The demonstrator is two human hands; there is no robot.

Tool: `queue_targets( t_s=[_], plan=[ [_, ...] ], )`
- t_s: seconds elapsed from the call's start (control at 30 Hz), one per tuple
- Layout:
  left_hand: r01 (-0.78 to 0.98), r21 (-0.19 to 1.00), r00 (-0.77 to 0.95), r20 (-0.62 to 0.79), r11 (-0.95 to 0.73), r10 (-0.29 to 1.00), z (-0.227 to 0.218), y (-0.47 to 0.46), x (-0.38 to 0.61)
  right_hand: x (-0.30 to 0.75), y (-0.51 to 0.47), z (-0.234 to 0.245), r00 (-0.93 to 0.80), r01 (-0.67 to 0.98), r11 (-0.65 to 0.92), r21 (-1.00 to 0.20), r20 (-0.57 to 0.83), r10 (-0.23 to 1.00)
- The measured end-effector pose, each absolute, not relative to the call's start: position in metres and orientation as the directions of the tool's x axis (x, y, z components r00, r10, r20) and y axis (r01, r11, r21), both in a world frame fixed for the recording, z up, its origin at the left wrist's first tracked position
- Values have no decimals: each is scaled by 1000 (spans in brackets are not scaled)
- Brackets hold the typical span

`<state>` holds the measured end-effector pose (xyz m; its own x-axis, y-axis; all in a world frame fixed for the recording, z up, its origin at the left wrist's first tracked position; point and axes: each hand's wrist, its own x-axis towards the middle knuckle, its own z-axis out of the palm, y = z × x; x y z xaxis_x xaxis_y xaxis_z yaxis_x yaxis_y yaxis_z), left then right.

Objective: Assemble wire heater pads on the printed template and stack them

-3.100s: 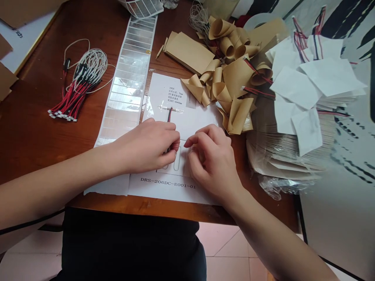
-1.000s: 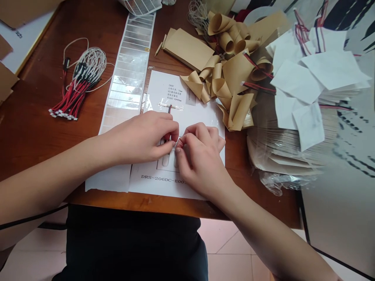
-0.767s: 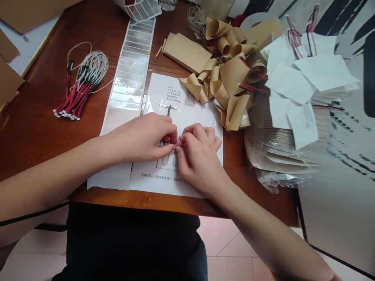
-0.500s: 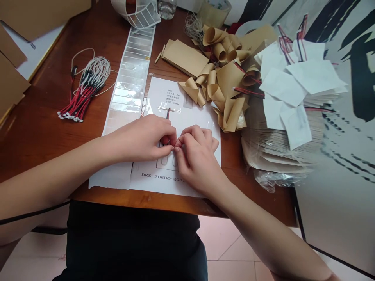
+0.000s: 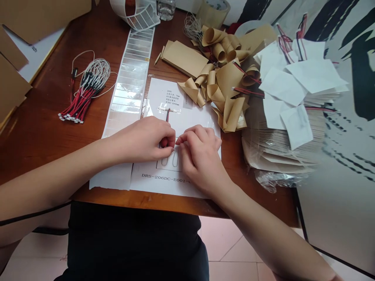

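Observation:
My left hand (image 5: pixel 143 141) is curled over a red-and-black wire pair (image 5: pixel 168 116) and appears to pinch it, with the wire's lower end hidden under the fingers. The pair runs up across a white printed sheet (image 5: pixel 193 121), beneath a strip of clear tape (image 5: pixel 169 110). My right hand (image 5: pixel 199 156) rests curled on the sheet just right of the left hand, its fingertips almost touching it. Whether those fingers hold anything thin is hidden. Below both hands, a looped outline (image 5: pixel 170 163) is drawn on the sheet above the printed code "DRS-206DC-E001".
A bundle of white and red-black wires (image 5: pixel 89 88) lies on the wooden table (image 5: pixel 38 144) at left. A long label strip (image 5: pixel 131 74) runs beside the sheet. Curled kraft paper (image 5: pixel 218 84) and a stack of white sheets (image 5: pixel 281 144) crowd the right.
My right hand has drawn slightly back from the left hand, opening a small gap between their fingertips. More of the looped outline now shows below them.

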<state>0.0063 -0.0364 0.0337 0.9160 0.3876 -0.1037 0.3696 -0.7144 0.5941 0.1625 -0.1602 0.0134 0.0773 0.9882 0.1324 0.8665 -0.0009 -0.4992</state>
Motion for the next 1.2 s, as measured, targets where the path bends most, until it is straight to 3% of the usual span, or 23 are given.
queue_targets(
  t_s=[0.5, 1.2],
  plan=[
    [397, 576, 899, -86, -714, 429, 34, -41, 8, 170, -161, 16, 44, 868, 7, -496, 91, 995],
    [427, 670, 886, -173, -607, 431, 36, -36, 6, 170, -159, 18, 34, 831, 25, -556, 95, 995]
  ],
)
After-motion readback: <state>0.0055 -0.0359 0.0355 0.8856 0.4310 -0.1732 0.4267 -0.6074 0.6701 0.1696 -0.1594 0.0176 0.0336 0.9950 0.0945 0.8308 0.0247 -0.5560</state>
